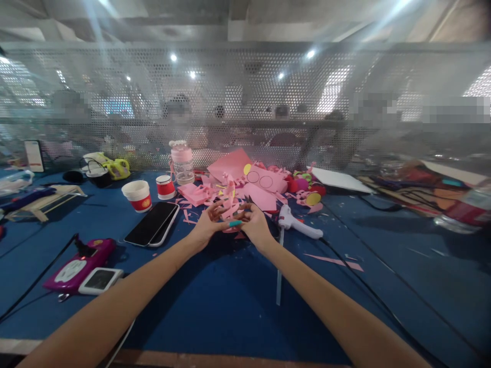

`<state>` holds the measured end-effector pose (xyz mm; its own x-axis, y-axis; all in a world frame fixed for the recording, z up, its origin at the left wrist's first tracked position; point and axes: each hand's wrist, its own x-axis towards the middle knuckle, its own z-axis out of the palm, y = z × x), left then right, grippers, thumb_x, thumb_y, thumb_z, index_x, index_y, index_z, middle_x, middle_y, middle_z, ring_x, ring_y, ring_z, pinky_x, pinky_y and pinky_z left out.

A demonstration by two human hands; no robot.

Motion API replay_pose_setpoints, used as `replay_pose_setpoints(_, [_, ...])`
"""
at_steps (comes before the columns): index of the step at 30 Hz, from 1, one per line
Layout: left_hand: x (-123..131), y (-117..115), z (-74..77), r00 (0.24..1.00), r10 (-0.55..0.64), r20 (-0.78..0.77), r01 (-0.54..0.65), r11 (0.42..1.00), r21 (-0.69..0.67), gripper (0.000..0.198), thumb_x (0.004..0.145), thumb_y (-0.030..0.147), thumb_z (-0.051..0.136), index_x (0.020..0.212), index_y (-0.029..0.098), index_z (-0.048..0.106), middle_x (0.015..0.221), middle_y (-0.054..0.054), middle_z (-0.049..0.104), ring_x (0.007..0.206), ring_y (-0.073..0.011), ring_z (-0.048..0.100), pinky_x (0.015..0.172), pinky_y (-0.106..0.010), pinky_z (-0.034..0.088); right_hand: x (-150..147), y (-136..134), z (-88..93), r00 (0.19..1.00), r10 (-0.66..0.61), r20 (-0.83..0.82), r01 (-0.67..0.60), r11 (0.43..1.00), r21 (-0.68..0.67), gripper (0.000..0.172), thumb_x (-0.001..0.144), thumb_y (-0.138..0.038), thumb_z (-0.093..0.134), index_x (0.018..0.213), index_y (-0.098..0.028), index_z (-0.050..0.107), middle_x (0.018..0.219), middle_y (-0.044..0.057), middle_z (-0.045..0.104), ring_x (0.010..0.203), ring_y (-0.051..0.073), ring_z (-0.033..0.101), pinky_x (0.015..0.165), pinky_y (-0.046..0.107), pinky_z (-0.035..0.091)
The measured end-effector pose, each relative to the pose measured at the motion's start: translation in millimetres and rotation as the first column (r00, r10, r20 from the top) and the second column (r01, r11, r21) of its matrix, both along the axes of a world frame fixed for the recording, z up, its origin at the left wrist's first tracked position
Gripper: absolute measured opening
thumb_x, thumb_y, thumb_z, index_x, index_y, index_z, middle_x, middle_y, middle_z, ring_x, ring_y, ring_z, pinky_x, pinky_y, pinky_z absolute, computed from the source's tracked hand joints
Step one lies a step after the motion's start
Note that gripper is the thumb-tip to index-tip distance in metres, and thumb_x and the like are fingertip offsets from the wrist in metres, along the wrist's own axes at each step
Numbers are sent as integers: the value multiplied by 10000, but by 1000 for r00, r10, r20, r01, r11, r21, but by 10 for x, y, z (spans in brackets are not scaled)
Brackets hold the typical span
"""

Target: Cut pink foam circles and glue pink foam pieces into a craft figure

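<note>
My left hand (207, 226) and my right hand (256, 225) meet above the middle of the table. Their fingers are curled around a curly pink paper piece (230, 204) that stands up between them. A small teal strip (235, 223) shows where the thumbs come together; what it is I cannot make out. Just beyond the fingers spreads a heap of pink paper (264, 197) with cut scraps, and a sheet in it bears two drawn circles. A white hot glue gun (301, 226) lies right of my right hand, a clear glue stick (279, 286) reaching toward me from it.
Left of my hands are a phone (151, 225), stacked paper cups (137, 196), a red-and-white cup (165, 187) and a pink-topped bottle (181, 162). A purple power strip (82, 263) lies nearer. Behind stands a perforated metal screen (245, 82). A black cord (360, 281) crosses the right side.
</note>
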<state>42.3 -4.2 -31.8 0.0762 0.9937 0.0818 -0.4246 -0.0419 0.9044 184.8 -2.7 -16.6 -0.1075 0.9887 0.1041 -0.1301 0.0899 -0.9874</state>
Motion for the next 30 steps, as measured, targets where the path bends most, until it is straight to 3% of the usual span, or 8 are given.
replay_pose_setpoints(6, [-10, 9, -16, 998, -68, -2, 68, 997, 22, 589, 434, 126, 819, 947, 160, 531, 898, -22, 638, 781, -144, 633, 736, -277, 490, 3, 12, -13, 1000, -9, 9, 8, 1000, 22, 494, 430, -181, 777, 816, -198, 469, 555, -65, 601, 533, 147, 624, 522, 266, 517])
replay_pose_setpoints(13, [-7, -11, -31, 986, -167, -25, 168, 985, 51, 634, 512, 118, 789, 1078, 157, 505, 892, -48, 668, 811, -158, 646, 791, -297, 479, 14, 27, -36, 1000, 24, -21, -22, 998, 59, 531, 444, -286, 809, 832, -213, 453, 578, -42, 622, 755, 243, 685, 688, 371, 551])
replay_pose_setpoints(18, [2, -12, -35, 986, -163, -20, 164, 986, 43, 667, 506, 109, 789, 1105, 167, 503, 835, -32, 688, 776, -161, 657, 767, -293, 486, 36, 49, -62, 999, 38, 32, -41, 996, 84, 520, 465, -303, 804, 840, -212, 455, 603, -25, 639, 719, 251, 687, 692, 394, 548])
replay_pose_setpoints(24, [26, -29, -22, 985, -174, -10, 175, 983, 52, 609, 490, 96, 792, 1031, 149, 517, 801, -23, 686, 780, -160, 662, 778, -289, 492, 42, 93, -93, 998, 60, -28, -58, 996, 60, 536, 452, -272, 801, 855, -211, 453, 611, -43, 635, 746, 228, 686, 732, 388, 543])
replay_pose_setpoints(30, [33, -47, 0, 987, -159, -22, 160, 986, 52, 564, 504, 129, 796, 994, 150, 516, 771, -19, 689, 776, -174, 669, 804, -333, 499, 51, 91, -90, 999, 45, -4, -44, 996, 74, 521, 465, -273, 794, 869, -208, 473, 620, -39, 643, 658, 203, 680, 657, 347, 554])
